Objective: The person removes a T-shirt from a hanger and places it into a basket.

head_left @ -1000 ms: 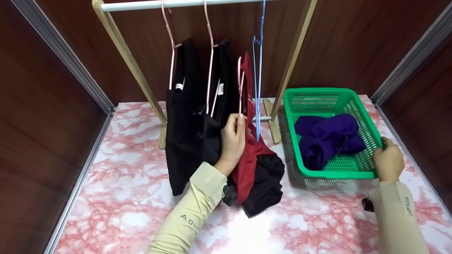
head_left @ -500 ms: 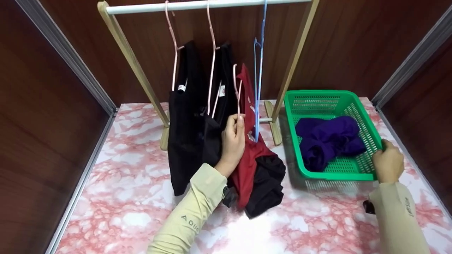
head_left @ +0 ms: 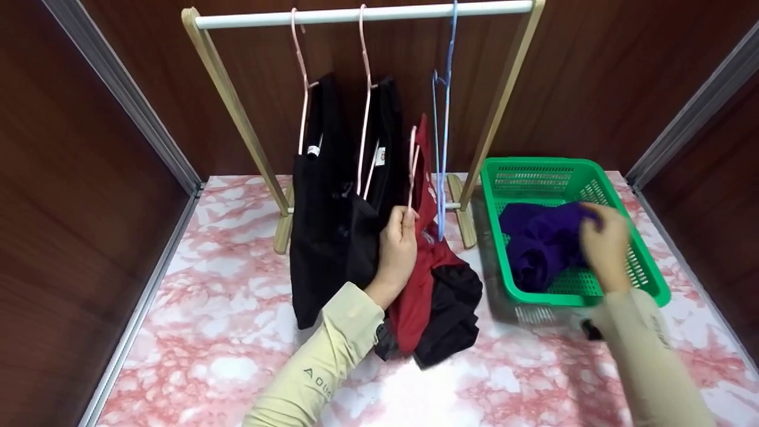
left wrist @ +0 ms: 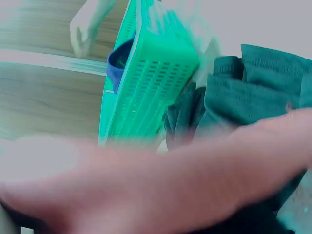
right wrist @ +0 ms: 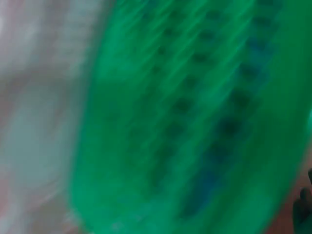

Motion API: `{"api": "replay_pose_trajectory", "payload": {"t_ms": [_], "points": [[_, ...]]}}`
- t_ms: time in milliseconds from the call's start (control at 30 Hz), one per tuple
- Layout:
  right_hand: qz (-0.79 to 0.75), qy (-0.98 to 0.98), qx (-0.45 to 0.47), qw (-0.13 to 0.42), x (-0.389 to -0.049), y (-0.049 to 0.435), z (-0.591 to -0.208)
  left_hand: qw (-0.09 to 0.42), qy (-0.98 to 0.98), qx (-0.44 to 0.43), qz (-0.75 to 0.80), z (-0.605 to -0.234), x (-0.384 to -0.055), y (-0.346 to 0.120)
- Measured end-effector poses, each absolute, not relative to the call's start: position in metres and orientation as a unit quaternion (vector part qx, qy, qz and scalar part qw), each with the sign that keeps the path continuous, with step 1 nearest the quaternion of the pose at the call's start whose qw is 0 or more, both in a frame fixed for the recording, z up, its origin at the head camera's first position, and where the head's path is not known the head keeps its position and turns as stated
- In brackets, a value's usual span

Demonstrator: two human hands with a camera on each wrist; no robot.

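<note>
My left hand [head_left: 398, 246] pinches a pink hanger [head_left: 412, 160] low on its frame, in the middle of the head view. A red garment [head_left: 421, 279] hangs by that hand, its lower end beside bunched black fabric [head_left: 453, 308]. My right hand [head_left: 608, 246], blurred, is over the green basket [head_left: 498, 249], with loosely bent fingers close over a purple garment [head_left: 539, 231]. In the left wrist view the right hand [left wrist: 90, 29] shows beside the basket's rim with no cloth in it. The right wrist view is a blur of the basket's perforated wall [right wrist: 195, 97].
A rack with a white rail [head_left: 403, 16] and wooden legs stands at the back. Two black garments [head_left: 323, 237] hang from it on pink hangers, with blue hangers [head_left: 446, 142] to their right. Dark wood panels [head_left: 71, 207] enclose the marbled tabletop [head_left: 195, 332].
My right hand has let go of the basket's right rim and moved left over the purple garment. The left hand keeps hold of the pink hanger; the head view has shifted slightly.
</note>
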State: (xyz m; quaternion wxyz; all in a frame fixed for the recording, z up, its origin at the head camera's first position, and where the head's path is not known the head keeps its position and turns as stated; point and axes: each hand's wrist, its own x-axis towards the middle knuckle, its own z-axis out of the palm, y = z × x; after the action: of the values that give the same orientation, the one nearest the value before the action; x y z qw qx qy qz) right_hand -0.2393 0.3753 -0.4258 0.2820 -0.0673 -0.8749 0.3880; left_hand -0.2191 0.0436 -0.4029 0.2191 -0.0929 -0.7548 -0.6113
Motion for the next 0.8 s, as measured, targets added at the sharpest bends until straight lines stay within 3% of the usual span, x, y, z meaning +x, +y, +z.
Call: {"api": "replay_pose_trajectory", "payload": {"t_ms": [400,533,800], "points": [[0.451,-0.882,0.1,0.094,-0.286,0.245,-0.394,0.123,-0.749,-0.117,-0.641,-0.414,-0.217,0.046],[0.431,-0.886,0.145,0.089,-0.293,0.219,-0.392,0.114,-0.751,-0.112,-0.64,-0.418,-0.213,0.046],[0.426,-0.881,0.142,0.149,-0.298,0.196,-0.389,0.13,-0.75,-0.129,-0.635,-0.419,-0.208,0.046]]}}
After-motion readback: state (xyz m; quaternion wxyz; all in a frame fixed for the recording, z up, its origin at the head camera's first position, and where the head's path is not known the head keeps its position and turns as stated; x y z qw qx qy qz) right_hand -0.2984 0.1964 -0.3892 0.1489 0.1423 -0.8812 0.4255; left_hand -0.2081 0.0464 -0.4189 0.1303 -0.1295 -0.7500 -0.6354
